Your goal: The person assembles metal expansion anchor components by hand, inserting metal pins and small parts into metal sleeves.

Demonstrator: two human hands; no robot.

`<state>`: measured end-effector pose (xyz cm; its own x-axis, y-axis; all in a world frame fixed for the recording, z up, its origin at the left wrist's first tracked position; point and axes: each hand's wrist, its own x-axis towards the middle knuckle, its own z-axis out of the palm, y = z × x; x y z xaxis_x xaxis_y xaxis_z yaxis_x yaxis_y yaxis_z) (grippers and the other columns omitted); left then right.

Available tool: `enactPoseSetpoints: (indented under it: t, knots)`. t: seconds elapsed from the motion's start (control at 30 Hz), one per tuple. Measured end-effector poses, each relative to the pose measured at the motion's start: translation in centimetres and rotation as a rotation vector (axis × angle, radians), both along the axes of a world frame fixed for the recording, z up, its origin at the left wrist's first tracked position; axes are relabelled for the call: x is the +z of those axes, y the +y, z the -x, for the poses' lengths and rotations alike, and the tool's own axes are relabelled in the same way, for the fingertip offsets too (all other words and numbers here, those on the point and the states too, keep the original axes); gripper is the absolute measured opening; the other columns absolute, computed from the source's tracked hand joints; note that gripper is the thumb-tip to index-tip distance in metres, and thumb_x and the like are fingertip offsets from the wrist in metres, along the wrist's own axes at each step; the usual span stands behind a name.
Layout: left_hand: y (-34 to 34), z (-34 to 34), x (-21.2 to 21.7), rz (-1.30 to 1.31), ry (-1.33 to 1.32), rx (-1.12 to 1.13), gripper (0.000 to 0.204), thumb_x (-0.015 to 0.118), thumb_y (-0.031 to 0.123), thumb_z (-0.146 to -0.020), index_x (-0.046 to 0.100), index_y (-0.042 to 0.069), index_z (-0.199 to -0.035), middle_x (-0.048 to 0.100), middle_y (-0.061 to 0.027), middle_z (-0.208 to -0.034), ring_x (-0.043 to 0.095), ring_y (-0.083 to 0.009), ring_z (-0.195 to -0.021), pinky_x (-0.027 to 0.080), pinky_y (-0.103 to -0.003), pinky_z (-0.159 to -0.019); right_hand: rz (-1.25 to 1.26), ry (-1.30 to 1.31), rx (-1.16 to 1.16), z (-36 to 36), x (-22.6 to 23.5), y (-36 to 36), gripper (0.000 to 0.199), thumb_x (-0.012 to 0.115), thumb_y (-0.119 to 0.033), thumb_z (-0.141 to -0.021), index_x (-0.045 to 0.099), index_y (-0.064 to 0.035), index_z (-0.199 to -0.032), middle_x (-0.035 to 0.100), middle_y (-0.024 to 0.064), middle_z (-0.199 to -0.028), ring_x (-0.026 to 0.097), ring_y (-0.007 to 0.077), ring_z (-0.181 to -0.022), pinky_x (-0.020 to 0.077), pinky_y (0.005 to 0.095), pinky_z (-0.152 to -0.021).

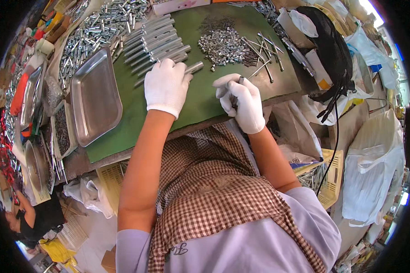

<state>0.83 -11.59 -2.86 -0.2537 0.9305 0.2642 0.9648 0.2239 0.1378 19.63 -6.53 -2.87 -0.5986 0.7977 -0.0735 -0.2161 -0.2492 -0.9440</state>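
Observation:
My left hand (166, 86), in a white glove, is closed over the nearest metal tube (195, 67); one end of it sticks out past the thumb. Beyond it lies a row of similar silver tubes (157, 41), side by side on a green mat (191, 20). My right hand (243, 102), also gloved in white, is raised at the mat's near edge with its fingers curled round a small metal piece (241, 80). Only the dark end of that piece shows clearly. Past the right hand are a pile of small silver nuts (223, 48) and several long bolts (265, 57).
An oblong steel tray (97, 95) lies left of the mat, below a heap of short metal sleeves (93, 38). A black mesh bag (328, 50) and a hanging cable stand at right. Yellow crates (331, 177) sit beneath the table. Another person (29, 218) is at lower left.

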Motion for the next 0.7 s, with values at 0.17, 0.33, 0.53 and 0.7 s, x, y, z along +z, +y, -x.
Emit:
enactPoseSetpoints:
  t: [0.17, 0.33, 0.53, 0.7]
  knots:
    - [-3.0, 0.6, -0.4, -0.134, -0.266, -0.101, 0.022, 0.068, 0.017, -0.082, 0.062, 0.005, -0.099, 0.060, -0.0144, -0.096, 0.059, -0.0334, -0.090, 0.048, -0.041, -0.078, 0.042, -0.005, 0.069, -0.4, 0.6, 0.1, 0.028, 0.045, -0.018, -0.098, 0.064, -0.0010, -0.110, 0.060, 0.0025, -0.081, 0.048, 0.0045, -0.056, 0.0347, 0.0189, -0.045]
    - [-5.4, -0.3, 2.8, 0.085, -0.295, -0.126, 0.029, 0.065, 0.018, -0.083, 0.063, 0.011, -0.112, 0.060, -0.0128, -0.099, 0.060, -0.0330, -0.093, 0.049, -0.040, -0.082, -0.189, -0.337, 0.047, -0.3, 1.6, -0.7, 0.031, 0.047, -0.023, -0.100, 0.062, -0.0007, -0.115, 0.060, 0.0017, -0.076, 0.050, 0.0055, -0.052, 0.0396, 0.0214, -0.047]
    - [-5.2, -3.4, 5.5, 0.116, -0.231, -0.266, 0.033, 0.066, 0.022, -0.081, 0.065, 0.011, -0.112, 0.063, -0.0089, -0.098, 0.061, -0.0296, -0.091, 0.049, -0.039, -0.080, -0.094, -0.361, 0.149, -1.2, 2.3, 0.3, 0.032, 0.046, -0.025, -0.101, 0.063, -0.0012, -0.114, 0.058, 0.0007, -0.070, 0.045, 0.0048, -0.046, 0.0358, 0.0212, -0.044]
    - [-6.1, -2.5, 4.1, 0.051, -0.357, -0.256, 0.036, 0.068, 0.021, -0.079, 0.066, 0.010, -0.113, 0.065, -0.0089, -0.094, 0.061, -0.0288, -0.089, 0.048, -0.038, -0.079, -0.270, -0.495, 0.194, -1.8, 1.9, 0.6, 0.028, 0.054, -0.027, -0.097, 0.065, -0.0004, -0.095, 0.058, 0.0041, -0.064, 0.053, 0.0098, -0.054, 0.0439, 0.0273, -0.054]
